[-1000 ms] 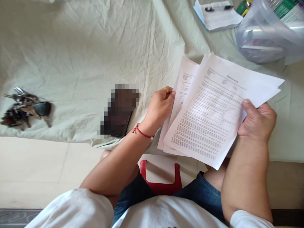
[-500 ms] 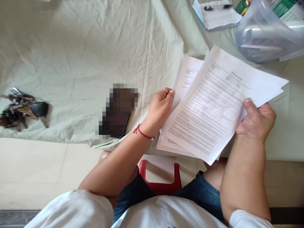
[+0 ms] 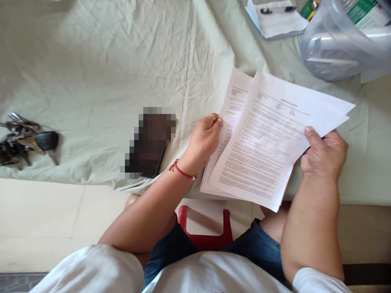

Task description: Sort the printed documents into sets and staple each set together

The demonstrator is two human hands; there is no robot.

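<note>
Over the wrinkled sheet (image 3: 122, 61), near its front edge, printed papers (image 3: 269, 142) are fanned out, right hand (image 3: 324, 156) pinching the top pages' right edge, left hand (image 3: 204, 138) curled onto the lower page's left edge.

Domestic setting, most likely a bedroom. Indicators: a wrinkled pale green bedsheet (image 3: 122, 61) covering a low mattress that serves as the work surface; a tiled floor (image 3: 45, 211) beside it; 1 red plastic stool (image 3: 204, 236) used as a seat; a bunch of keys (image 3: 26, 140) and a clear plastic bag (image 3: 342, 44) lying on the sheet.
</note>
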